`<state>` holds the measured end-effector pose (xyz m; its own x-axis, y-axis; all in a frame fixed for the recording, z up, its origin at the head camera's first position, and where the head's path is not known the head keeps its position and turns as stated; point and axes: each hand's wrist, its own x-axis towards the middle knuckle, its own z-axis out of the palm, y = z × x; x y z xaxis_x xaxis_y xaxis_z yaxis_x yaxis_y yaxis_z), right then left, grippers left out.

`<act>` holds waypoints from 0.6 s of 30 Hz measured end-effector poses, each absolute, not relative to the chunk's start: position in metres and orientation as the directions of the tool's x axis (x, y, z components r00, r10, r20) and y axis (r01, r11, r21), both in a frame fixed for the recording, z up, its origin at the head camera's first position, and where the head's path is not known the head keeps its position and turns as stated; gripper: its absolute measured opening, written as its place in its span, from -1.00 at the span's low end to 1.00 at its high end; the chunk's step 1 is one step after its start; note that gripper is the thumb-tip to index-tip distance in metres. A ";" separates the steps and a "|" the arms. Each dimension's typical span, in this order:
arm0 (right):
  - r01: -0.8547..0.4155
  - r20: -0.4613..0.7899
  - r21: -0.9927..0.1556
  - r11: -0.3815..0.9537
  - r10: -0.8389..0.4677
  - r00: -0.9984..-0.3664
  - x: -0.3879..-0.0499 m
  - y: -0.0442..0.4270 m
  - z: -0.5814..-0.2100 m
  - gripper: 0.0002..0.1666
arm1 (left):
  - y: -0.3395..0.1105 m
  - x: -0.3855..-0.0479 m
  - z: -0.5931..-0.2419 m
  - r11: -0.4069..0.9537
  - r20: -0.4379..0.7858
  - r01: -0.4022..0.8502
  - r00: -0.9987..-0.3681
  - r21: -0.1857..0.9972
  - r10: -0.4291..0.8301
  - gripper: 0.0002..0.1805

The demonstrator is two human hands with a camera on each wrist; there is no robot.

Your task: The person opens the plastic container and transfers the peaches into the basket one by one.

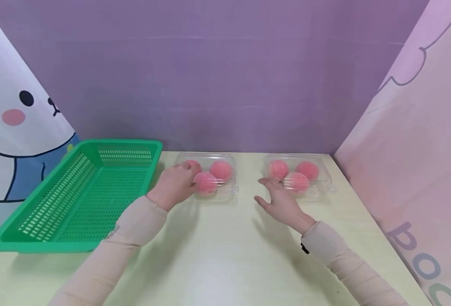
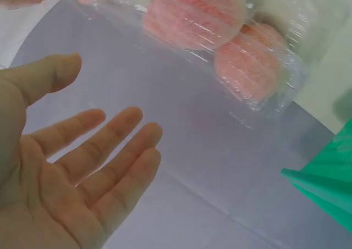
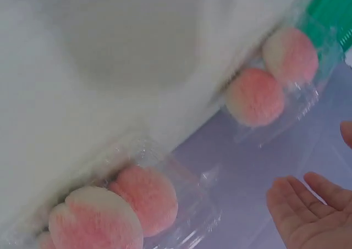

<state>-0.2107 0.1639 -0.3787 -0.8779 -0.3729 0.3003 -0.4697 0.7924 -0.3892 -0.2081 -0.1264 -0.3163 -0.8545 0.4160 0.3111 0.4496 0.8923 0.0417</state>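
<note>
Two clear plastic boxes stand at the table's back edge, each with three pink peaches: the left box (image 1: pixel 229 191) and the right box (image 1: pixel 325 187). The left hand (image 1: pixel 175 183) is over the left side of the left box, fingers spread and relaxed in the left wrist view (image 2: pixel 82 166), gripping nothing. Near the front left corner of the right box is the right hand (image 1: pixel 283 206), its thumb apart from its fingers; the right wrist view shows its palm (image 3: pixel 313 210) holding nothing. Whether either hand touches a box, I cannot tell.
A green perforated basket (image 1: pixel 154 163) stands on the left of the pale table (image 1: pixel 225 255). A purple curtain (image 1: pixel 210 85) hangs behind, with patterned cloths at left (image 1: pixel 3 85) and right (image 1: pixel 413 148).
</note>
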 end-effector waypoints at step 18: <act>-0.448 0.116 -0.519 0.728 -0.459 -0.881 -0.225 0.127 -0.401 -0.03 | -0.129 -0.214 -0.305 0.844 -0.066 0.468 -0.881 -0.261 0.468 -0.61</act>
